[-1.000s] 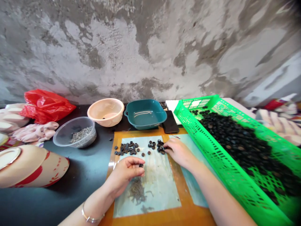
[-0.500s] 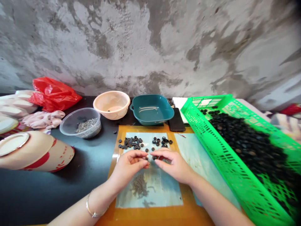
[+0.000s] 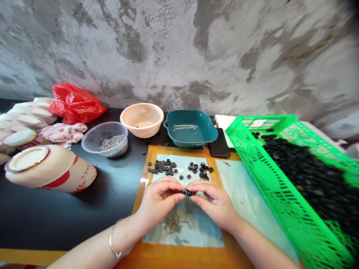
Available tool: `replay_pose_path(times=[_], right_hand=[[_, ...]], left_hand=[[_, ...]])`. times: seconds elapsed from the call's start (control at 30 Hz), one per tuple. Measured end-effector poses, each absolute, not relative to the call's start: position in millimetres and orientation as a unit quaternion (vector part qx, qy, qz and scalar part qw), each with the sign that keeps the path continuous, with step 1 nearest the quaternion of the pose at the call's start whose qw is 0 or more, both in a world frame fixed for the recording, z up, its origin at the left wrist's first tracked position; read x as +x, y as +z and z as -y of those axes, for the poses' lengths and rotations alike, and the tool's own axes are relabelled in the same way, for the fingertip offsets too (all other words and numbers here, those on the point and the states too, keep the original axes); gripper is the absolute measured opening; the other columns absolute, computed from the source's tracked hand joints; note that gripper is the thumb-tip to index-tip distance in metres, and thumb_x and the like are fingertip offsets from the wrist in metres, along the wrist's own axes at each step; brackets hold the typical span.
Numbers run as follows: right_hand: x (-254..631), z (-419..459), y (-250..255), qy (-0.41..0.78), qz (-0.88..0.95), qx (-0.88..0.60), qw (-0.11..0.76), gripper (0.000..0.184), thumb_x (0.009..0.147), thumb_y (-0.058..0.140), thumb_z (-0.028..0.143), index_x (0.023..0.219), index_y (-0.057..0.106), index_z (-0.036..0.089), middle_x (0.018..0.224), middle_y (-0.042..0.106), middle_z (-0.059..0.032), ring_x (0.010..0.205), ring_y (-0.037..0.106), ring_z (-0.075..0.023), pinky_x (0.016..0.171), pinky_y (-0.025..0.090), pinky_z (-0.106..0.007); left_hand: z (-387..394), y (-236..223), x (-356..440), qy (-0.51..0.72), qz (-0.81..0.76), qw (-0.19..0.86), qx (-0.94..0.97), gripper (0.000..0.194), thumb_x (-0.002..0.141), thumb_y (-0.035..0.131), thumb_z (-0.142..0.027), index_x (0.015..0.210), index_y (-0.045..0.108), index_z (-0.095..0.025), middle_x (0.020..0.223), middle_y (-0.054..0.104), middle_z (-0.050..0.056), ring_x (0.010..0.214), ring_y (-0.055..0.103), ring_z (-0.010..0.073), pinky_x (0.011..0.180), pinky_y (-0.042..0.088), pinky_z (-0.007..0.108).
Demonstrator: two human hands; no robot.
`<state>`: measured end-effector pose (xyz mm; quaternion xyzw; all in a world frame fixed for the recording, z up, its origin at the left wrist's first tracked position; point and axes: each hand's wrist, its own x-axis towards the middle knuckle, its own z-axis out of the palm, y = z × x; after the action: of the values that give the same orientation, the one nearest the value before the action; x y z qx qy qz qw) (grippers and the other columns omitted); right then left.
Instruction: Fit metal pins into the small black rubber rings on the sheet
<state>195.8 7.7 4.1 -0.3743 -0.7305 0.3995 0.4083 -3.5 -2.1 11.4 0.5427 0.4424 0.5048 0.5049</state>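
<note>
Low at center, a left hand (image 3: 159,201) and a right hand (image 3: 213,207), both closed, fingertips meeting in a pinch around one small black ring (image 3: 187,192), held just above a pale blue sheet (image 3: 179,162) on an orange mat (image 3: 143,194). Under the hands, a tangled patch of grey metal slivers (image 3: 172,220). Just past the fingertips, two loose clusters of black rings (image 3: 162,167) on the sheet. Around the left wrist, a silver bangle (image 3: 115,241). At right, a bright green plastic crate (image 3: 269,179) heaped with black rings. Along the far side of the dark table (image 3: 112,209), a clear plastic tub (image 3: 105,140) holding slivers, a peach bowl (image 3: 142,120), a teal dish (image 3: 190,129) and a black phone (image 3: 219,144). Upper left, a red plastic bag (image 3: 75,106); at left, a cream bowl (image 3: 50,168) on its side.
</note>
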Motion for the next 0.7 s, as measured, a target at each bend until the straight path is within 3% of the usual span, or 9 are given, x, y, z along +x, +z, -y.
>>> replay_pose_path(times=[0.2,0.4,0.7], right_hand=[[194.5,-3.4,7.2,0.338,0.762,-0.378,0.404,0.026,0.087,0.064,0.022,0.112,0.065,0.029,0.092,0.072,-0.0027,0.087,0.068,-0.0193,0.083,0.055,-0.036],[196.2,-3.0,7.9,0.283,0.797,-0.344,0.408,0.036,0.086,0.065,0.016,0.119,0.060,0.031,0.100,0.072,-0.0025,0.094,0.068,-0.0194,0.087,0.054,-0.035],[196.4,-1.9,9.9,0.269,0.808,-0.326,0.411,0.036,0.088,0.064,0.015,0.120,0.058,0.030,0.101,0.072,-0.0043,0.094,0.068,-0.0207,0.085,0.055,-0.038]], left_hand=[[2.3,12.9,-4.9,0.504,-0.438,0.494,0.557,0.010,0.069,0.077,-0.017,0.078,0.079,-0.022,0.080,0.071,0.007,0.077,0.066,0.0204,0.072,0.054,0.029],[4.8,11.1,-5.7,0.498,-0.431,0.494,0.567,0.011,0.070,0.077,-0.016,0.079,0.079,-0.023,0.081,0.071,0.006,0.078,0.066,0.0200,0.071,0.054,0.029],[5.0,11.2,-6.4,0.491,-0.426,0.503,0.569,0.010,0.071,0.077,-0.017,0.080,0.079,-0.023,0.080,0.070,0.006,0.077,0.066,0.0202,0.072,0.054,0.030]])
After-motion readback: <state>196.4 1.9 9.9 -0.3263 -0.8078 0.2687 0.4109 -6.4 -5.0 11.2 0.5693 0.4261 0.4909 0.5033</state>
